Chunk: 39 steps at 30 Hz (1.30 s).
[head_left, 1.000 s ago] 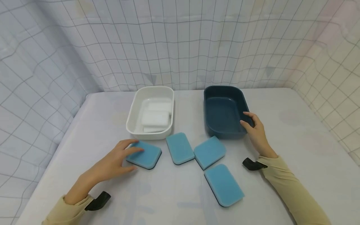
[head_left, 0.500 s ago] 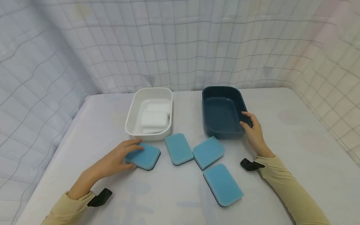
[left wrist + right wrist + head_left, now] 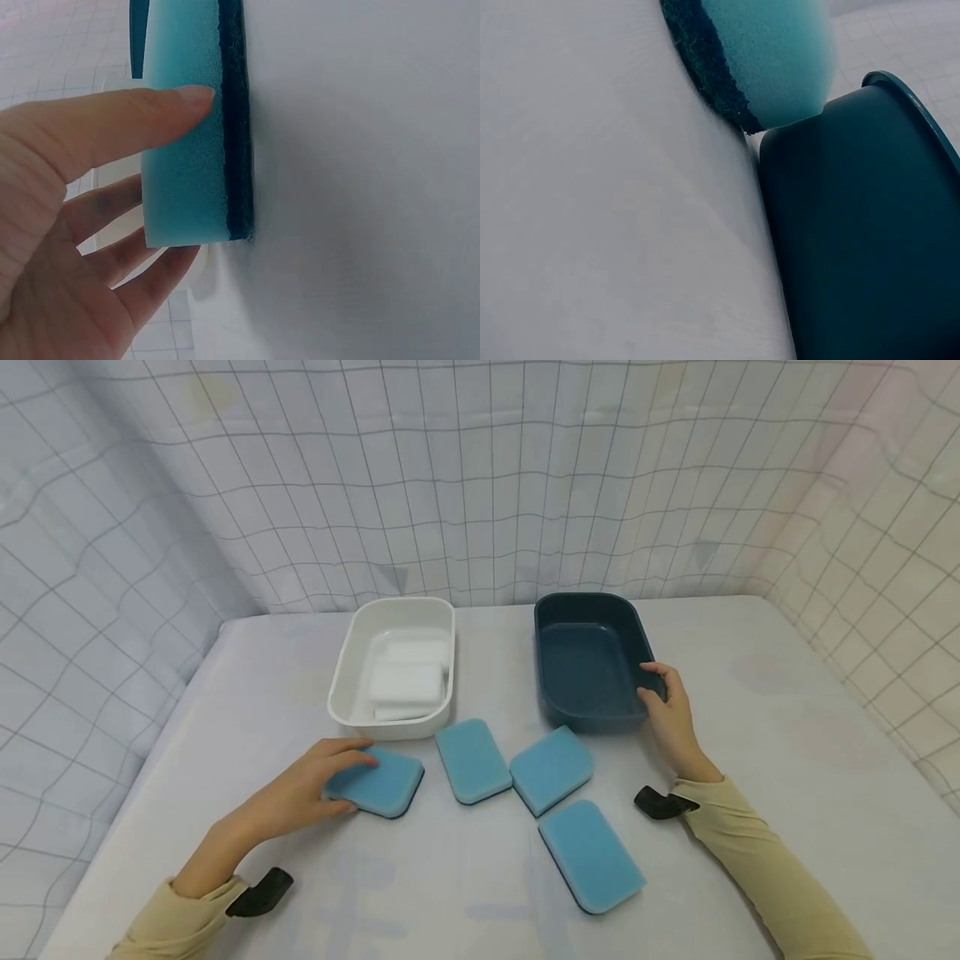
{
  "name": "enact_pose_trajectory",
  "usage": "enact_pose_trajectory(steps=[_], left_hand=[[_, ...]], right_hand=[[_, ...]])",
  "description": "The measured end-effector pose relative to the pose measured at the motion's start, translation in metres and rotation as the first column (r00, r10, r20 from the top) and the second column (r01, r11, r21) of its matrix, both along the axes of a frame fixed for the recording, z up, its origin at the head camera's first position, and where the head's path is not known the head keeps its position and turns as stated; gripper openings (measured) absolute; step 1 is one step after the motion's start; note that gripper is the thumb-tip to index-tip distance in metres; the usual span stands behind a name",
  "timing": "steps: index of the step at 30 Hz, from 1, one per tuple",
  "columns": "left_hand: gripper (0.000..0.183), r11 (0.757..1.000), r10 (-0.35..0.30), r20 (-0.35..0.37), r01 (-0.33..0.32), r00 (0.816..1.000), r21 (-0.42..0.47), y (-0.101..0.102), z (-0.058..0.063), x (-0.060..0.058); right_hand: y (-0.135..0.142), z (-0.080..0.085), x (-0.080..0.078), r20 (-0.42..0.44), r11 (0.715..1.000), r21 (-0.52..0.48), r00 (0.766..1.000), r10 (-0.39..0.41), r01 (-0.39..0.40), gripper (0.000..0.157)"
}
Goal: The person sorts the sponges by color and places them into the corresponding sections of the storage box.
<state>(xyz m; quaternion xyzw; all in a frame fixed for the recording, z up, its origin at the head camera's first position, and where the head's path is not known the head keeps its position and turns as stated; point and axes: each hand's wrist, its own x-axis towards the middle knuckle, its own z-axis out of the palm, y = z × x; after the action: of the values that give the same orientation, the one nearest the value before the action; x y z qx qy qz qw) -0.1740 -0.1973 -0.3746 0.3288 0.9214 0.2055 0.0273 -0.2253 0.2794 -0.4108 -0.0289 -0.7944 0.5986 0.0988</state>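
My left hand [image 3: 300,785] pinches a blue sponge [image 3: 382,782] lying flat on the table. In the left wrist view the thumb presses the near side of this sponge [image 3: 180,180], which has a dark scouring layer; the other fingers lie behind it. At the dark blue bin [image 3: 592,672], my right hand [image 3: 675,722] grips the right rim with curled thumb and fingers. No part of that hand shows in the right wrist view, only the bin's outer wall [image 3: 862,232] and a sponge [image 3: 772,60] beside it.
A white bin [image 3: 341,672] holding several white blocks [image 3: 408,683] stands behind the left hand. More blue sponges lie on the table: one by the white bin [image 3: 472,760], a cut-cornered one [image 3: 552,770] and one nearer [image 3: 592,856]. A gridded curtain [image 3: 480,485] encloses the table.
My left thumb and fingers have closed in on the sponge's sides. The right hand stays at the bin's rim. The whole head view has shifted slightly.
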Motion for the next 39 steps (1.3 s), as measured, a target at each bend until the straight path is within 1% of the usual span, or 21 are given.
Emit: enact_pose_trajectory(steps=[5, 8, 12, 15, 17, 21, 25, 31, 36, 39], left_hand=[[0.053, 1.0, 0.0, -0.048, 0.0, 0.999, 0.014, -0.003, -0.004, 0.0], [0.054, 1.0, 0.002, -0.074, 0.0, 0.997, 0.029, -0.005, -0.006, -0.001], [0.054, 0.999, 0.017, -0.069, -0.014, 0.997, 0.05, -0.007, -0.008, 0.0], [0.054, 0.998, 0.031, -0.07, -0.027, 0.997, 0.064, -0.009, -0.009, 0.001], [0.055, 0.997, 0.039, -0.076, -0.034, 0.996, 0.075, -0.011, -0.009, 0.002], [0.057, 0.993, 0.052, -0.084, -0.043, 0.995, 0.107, -0.015, -0.009, 0.005], [0.058, 0.988, 0.048, -0.093, -0.034, 0.994, 0.149, -0.017, -0.007, 0.006], [0.058, 0.979, 0.037, -0.097, -0.016, 0.995, 0.204, -0.018, 0.0, 0.009], [0.06, 0.965, 0.016, -0.088, 0.008, 0.996, 0.262, -0.014, 0.005, 0.01], [0.061, 0.96, -0.005, -0.104, 0.034, 0.995, 0.277, -0.011, 0.008, 0.008]], right_hand=[[-0.002, -0.001, -0.001, 0.001, 0.999, -0.046, 1.0, -0.024, 0.024, 0.038], [-0.002, -0.002, -0.002, 0.007, 0.998, -0.054, 0.999, -0.035, 0.035, 0.036], [-0.002, -0.001, -0.002, 0.014, 0.997, -0.071, 0.999, -0.041, 0.042, 0.029], [-0.001, 0.001, -0.002, 0.017, 0.992, -0.116, 0.999, -0.041, 0.043, 0.022], [-0.001, 0.002, -0.003, 0.024, 0.989, -0.141, 0.998, -0.05, 0.053, 0.023], [0.0, 0.003, -0.003, 0.037, 0.982, -0.173, 0.997, -0.064, 0.07, 0.028], [0.0, 0.002, -0.002, 0.038, 0.98, -0.184, 0.997, -0.066, 0.072, 0.029], [-0.001, -0.001, -0.002, 0.031, 0.979, -0.19, 0.998, -0.062, 0.066, 0.03], [-0.001, -0.003, -0.003, 0.041, 0.977, -0.194, 0.996, -0.075, 0.082, 0.032], [0.0, -0.003, -0.004, 0.045, 0.977, -0.198, 0.996, -0.072, 0.08, 0.031]])
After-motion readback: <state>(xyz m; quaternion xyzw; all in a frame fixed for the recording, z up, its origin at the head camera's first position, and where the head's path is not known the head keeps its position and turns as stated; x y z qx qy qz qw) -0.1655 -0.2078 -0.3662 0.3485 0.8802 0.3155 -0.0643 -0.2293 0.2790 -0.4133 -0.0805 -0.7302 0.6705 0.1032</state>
